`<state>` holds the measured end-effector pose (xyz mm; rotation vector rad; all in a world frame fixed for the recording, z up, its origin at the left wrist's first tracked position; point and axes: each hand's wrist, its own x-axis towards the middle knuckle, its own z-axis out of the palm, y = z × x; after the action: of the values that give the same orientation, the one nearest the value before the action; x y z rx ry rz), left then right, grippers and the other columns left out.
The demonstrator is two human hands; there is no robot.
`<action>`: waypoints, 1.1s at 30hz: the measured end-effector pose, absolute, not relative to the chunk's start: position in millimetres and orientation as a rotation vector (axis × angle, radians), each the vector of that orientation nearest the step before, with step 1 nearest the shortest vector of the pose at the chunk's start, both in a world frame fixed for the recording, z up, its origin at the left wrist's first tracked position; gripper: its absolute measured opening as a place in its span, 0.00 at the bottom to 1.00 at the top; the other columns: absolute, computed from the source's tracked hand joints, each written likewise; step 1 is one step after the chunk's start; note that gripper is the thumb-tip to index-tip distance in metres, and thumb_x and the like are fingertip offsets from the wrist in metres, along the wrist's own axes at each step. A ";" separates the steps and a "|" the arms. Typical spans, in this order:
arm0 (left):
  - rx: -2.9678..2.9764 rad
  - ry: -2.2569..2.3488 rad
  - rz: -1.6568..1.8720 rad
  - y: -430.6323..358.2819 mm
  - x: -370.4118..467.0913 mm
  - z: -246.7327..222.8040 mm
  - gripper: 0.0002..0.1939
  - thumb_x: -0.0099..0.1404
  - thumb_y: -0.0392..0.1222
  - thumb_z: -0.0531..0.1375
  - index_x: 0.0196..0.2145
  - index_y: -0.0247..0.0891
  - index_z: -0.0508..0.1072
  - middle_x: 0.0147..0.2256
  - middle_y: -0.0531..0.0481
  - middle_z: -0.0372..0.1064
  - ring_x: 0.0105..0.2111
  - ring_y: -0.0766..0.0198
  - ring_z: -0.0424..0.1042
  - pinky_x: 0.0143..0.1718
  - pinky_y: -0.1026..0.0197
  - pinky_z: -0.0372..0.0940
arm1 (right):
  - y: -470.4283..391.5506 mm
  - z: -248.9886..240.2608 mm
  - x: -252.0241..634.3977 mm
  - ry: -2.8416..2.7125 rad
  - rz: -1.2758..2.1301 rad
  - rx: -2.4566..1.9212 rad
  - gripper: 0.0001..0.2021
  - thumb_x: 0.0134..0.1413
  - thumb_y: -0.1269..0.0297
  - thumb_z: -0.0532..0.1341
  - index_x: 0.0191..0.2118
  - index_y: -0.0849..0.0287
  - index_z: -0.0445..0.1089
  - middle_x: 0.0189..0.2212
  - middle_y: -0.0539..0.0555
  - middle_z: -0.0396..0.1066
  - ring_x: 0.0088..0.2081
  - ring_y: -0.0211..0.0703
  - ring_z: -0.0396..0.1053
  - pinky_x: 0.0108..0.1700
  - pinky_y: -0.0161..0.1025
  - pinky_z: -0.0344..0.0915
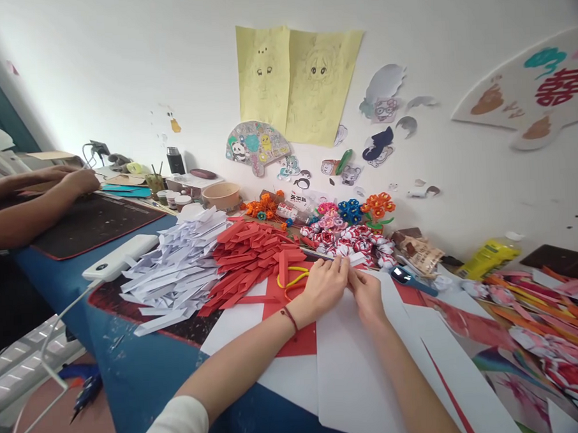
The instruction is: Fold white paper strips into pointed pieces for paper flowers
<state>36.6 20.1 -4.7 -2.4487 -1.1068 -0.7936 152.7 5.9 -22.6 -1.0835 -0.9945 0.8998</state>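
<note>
My left hand (326,284) and my right hand (368,296) meet over the white paper sheets (358,373). Both are closed, fingertips together around a small white paper strip (356,259) whose end pokes out above them. Most of the strip is hidden by my fingers. Beside my left hand lie yellow-handled scissors (297,278), on red paper (299,340). A heap of folded red paper strips (250,256) sits left of them, next to a larger heap of folded white strips (179,266).
Red-and-white paper balls (347,242) and craft flowers (351,210) line the wall. A phone (409,278) lies right of my hands. A cabled white power bank (121,257) lies left. Another person's hands (79,181) work over a dark mat (97,221). A yellow bottle (492,255) lies right.
</note>
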 end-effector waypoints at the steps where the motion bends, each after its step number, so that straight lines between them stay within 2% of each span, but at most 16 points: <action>1: -2.453 -1.109 -0.809 18.6 37.6 -4.8 0.20 0.69 0.35 0.49 0.57 0.28 0.59 0.54 0.37 0.65 0.44 0.57 0.71 0.40 0.56 0.61 | 6.4 -22.8 152.6 -0.956 0.925 -1.065 0.23 0.40 0.44 0.67 0.27 0.63 0.73 0.25 0.54 0.72 0.29 0.43 0.67 0.30 0.38 0.66; 6: -2.507 -1.125 -0.931 11.5 38.7 0.4 0.18 0.69 0.35 0.49 0.56 0.33 0.60 0.53 0.41 0.66 0.45 0.59 0.70 0.39 0.58 0.60 | 7.6 -22.0 155.6 -0.851 0.968 -1.016 0.20 0.42 0.48 0.68 0.29 0.64 0.72 0.25 0.53 0.71 0.27 0.40 0.67 0.28 0.36 0.65; 10: -2.516 -1.178 -0.962 7.2 38.3 4.4 0.14 0.68 0.35 0.48 0.50 0.34 0.64 0.42 0.45 0.73 0.40 0.59 0.72 0.38 0.56 0.59 | 8.3 -22.1 161.4 -0.841 0.837 -1.131 0.19 0.41 0.49 0.69 0.26 0.64 0.71 0.19 0.49 0.67 0.25 0.38 0.65 0.28 0.35 0.63; 15: -2.481 -1.138 -0.905 4.4 40.8 3.2 0.10 0.67 0.33 0.50 0.43 0.33 0.67 0.39 0.43 0.72 0.37 0.57 0.72 0.42 0.52 0.57 | 10.6 -25.8 164.1 -0.864 0.805 -1.136 0.25 0.42 0.49 0.67 0.41 0.66 0.73 0.35 0.57 0.75 0.38 0.47 0.71 0.39 0.39 0.67; 18: -2.481 -1.247 -0.942 3.7 42.5 4.0 0.08 0.68 0.37 0.49 0.39 0.35 0.67 0.33 0.47 0.72 0.33 0.58 0.72 0.38 0.53 0.56 | 10.8 -26.4 161.4 -0.863 0.874 -1.137 0.27 0.46 0.45 0.64 0.43 0.64 0.73 0.39 0.58 0.75 0.43 0.50 0.71 0.42 0.40 0.67; 22: -2.446 -1.386 -1.109 5.6 41.8 6.9 0.08 0.67 0.43 0.55 0.41 0.38 0.66 0.36 0.49 0.72 0.37 0.59 0.70 0.36 0.56 0.56 | 8.3 -22.9 154.1 -0.855 0.891 -1.129 0.28 0.48 0.42 0.61 0.46 0.62 0.72 0.42 0.57 0.75 0.47 0.49 0.70 0.44 0.39 0.67; 27: -2.414 -1.450 -1.268 10.8 38.0 7.4 0.05 0.68 0.42 0.53 0.36 0.40 0.66 0.34 0.52 0.72 0.37 0.62 0.69 0.36 0.57 0.55 | 4.2 -19.1 150.4 -1.012 0.882 -1.197 0.30 0.49 0.40 0.59 0.45 0.64 0.72 0.35 0.57 0.75 0.39 0.49 0.71 0.36 0.38 0.67; 30: -2.382 -1.460 -1.267 13.4 36.1 6.5 0.05 0.67 0.41 0.55 0.35 0.39 0.66 0.34 0.52 0.72 0.36 0.62 0.69 0.37 0.57 0.55 | 3.6 -18.5 157.0 -1.114 0.673 -1.295 0.26 0.45 0.43 0.63 0.38 0.64 0.73 0.28 0.55 0.74 0.31 0.45 0.69 0.31 0.37 0.64; 33: -2.361 -1.395 -1.244 15.1 34.8 5.3 0.04 0.67 0.39 0.54 0.35 0.39 0.67 0.33 0.52 0.71 0.35 0.62 0.69 0.36 0.57 0.54 | 3.6 -18.1 164.9 -1.114 0.610 -1.371 0.22 0.41 0.46 0.67 0.30 0.64 0.72 0.21 0.53 0.70 0.24 0.42 0.67 0.28 0.37 0.64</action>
<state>34.8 15.1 5.3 -2.3607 -1.3949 -1.2441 164.9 3.6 -18.1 -1.3713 -1.1142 0.6100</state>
